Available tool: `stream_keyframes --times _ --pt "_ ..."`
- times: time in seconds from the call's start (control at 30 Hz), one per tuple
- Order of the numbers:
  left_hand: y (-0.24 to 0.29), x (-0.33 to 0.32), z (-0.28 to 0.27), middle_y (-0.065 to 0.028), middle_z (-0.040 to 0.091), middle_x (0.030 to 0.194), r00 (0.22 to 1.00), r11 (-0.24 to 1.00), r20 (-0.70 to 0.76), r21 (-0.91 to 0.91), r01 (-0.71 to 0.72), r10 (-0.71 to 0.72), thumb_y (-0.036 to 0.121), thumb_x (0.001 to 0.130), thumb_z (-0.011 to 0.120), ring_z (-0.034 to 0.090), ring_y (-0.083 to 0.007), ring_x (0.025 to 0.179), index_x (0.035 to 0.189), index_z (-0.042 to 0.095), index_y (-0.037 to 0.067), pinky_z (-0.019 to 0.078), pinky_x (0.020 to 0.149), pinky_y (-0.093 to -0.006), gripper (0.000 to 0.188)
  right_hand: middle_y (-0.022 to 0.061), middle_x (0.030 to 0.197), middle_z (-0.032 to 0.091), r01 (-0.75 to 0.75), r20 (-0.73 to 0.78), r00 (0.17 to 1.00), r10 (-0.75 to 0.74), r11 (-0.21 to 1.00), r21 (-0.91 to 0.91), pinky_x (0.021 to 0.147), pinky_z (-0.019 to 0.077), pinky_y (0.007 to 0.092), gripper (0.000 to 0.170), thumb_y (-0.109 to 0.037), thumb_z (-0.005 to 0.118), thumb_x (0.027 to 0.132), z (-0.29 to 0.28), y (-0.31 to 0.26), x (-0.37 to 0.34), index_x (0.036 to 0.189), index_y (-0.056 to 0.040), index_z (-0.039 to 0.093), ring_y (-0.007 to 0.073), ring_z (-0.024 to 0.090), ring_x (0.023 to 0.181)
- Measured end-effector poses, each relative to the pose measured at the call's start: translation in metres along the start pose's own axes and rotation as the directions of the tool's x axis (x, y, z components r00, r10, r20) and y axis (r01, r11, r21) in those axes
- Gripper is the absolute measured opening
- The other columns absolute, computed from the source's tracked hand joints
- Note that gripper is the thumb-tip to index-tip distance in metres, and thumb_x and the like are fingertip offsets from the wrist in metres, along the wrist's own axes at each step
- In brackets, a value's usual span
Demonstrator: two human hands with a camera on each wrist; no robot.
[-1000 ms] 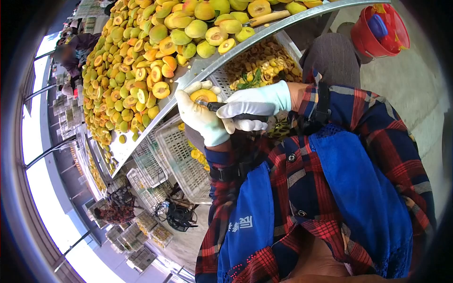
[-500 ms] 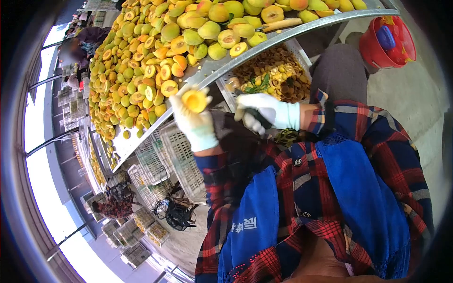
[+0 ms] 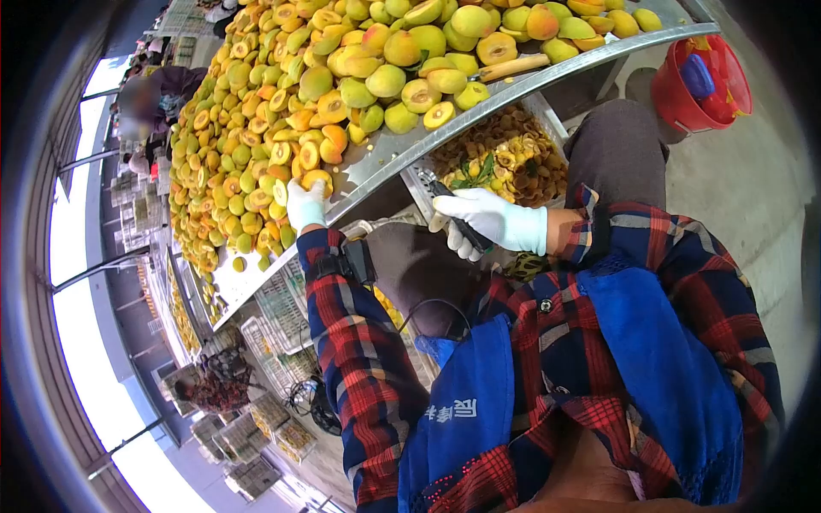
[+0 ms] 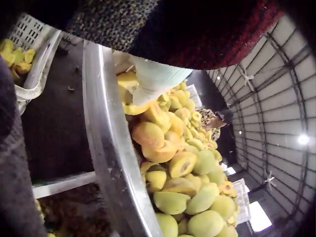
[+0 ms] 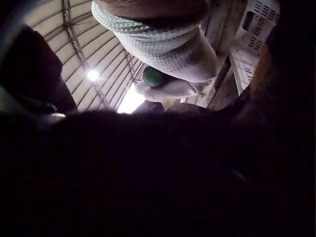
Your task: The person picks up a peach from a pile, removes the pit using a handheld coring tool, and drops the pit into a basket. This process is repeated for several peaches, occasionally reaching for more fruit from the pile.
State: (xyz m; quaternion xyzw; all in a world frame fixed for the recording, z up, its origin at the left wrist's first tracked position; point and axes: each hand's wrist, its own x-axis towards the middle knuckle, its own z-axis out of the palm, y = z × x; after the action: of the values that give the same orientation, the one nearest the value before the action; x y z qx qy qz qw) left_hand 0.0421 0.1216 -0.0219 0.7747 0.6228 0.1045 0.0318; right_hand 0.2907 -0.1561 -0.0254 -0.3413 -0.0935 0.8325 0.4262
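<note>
In the head view my gloved left hand [image 3: 306,207] is at the near edge of the fruit pile, fingers and thumb around a peach half [image 3: 317,182]. The left wrist view shows the white glove [image 4: 155,79] against cut peaches, its fingertips hidden. My gloved right hand [image 3: 492,218] grips a black-handled pitting tool [image 3: 469,232] over my lap, with the metal end [image 3: 426,177] pointing away from me. A round green handle end [image 5: 152,76] shows beneath the glove in the right wrist view; most of that view is dark.
Peaches [image 3: 248,162], many halved, cover a metal-edged table [image 3: 505,81]. A wooden-handled knife [image 3: 513,67] lies near its rim. Below is a crate [image 3: 539,111] with pits and leaves. A red bucket [image 3: 701,94] stands at right, and plastic crates [image 3: 278,308] stand at left.
My left hand has moved from in front of me, where it held a hollowed peach half, out to the pile. The right hand has drawn the tool away from the fruit and still grips it.
</note>
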Motion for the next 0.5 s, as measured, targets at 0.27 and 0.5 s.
stream_keyframes --times 0.27,0.5 --pt "0.032 -0.004 0.017 -0.0137 0.065 0.099 0.935 0.763 0.341 -0.579 0.286 -0.092 0.027 0.075 0.080 0.066 -0.0212 0.073 0.115 0.051 0.002 0.0538 0.058 -0.0310 0.056 0.0041 0.065 0.057 0.167 -0.007 0.984 -0.180 0.926 -0.338 0.045 0.0455 0.0254 0.036 -0.039 0.050 0.094 0.017 -0.023 -0.013 0.096 -0.0037 0.057 0.0109 0.055 0.051" --pt "0.107 -0.082 -0.036 -0.0077 0.063 0.098 0.903 -0.157 0.380 -0.897 0.412 0.200 0.030 0.090 0.067 0.060 -0.0144 0.074 0.128 0.052 0.010 0.0440 0.051 -0.0208 0.045 0.0049 0.063 0.056 0.262 0.031 0.959 -0.281 0.840 -0.475 0.044 0.0449 0.0259 0.034 -0.037 0.054 0.092 0.025 -0.033 -0.022 0.091 -0.0027 0.054 0.0125 0.054 0.050"
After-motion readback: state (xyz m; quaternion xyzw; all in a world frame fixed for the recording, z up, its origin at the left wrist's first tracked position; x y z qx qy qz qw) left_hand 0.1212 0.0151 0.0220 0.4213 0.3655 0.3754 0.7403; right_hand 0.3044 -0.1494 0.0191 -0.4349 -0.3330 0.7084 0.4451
